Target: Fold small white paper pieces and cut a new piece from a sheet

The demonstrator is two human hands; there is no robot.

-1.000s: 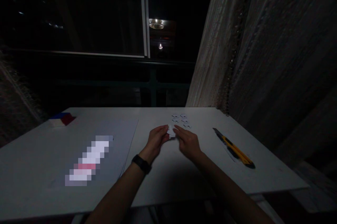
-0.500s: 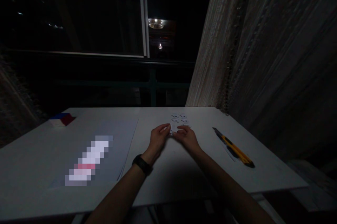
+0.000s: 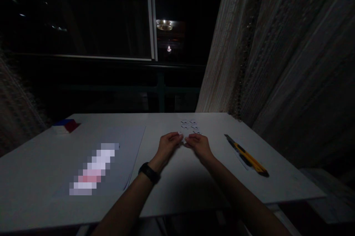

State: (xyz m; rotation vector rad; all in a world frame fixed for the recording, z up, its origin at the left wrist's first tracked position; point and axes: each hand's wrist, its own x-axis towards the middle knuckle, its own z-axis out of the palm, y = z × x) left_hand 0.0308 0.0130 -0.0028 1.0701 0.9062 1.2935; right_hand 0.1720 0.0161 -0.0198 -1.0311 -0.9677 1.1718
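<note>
My left hand [image 3: 169, 143], with a dark band on its wrist, is closed in a pinch over the middle of the table. A small pale piece of paper [image 3: 180, 133] shows at its fingertips, mostly hidden by them. My right hand [image 3: 198, 145] is pinched too, its fingertips close beside the left ones; what lies between them is too dim to make out. Just beyond the fingers, several small white paper pieces [image 3: 189, 122] with dark printed marks lie flat in rows.
A yellow and black utility knife [image 3: 248, 157] lies at the right over a thin pale strip. White sheets [image 3: 130, 147] with a blurred-out patch lie at left. A blue, white and red block [image 3: 65, 126] sits at the far left of the white table [image 3: 166, 199]. Curtains hang by the window.
The fingertips have drawn closer together and slightly lower. The small paper piece, more visible before, is now mostly covered by the fingers. A printed piece near my right fingers shows more clearly.
</note>
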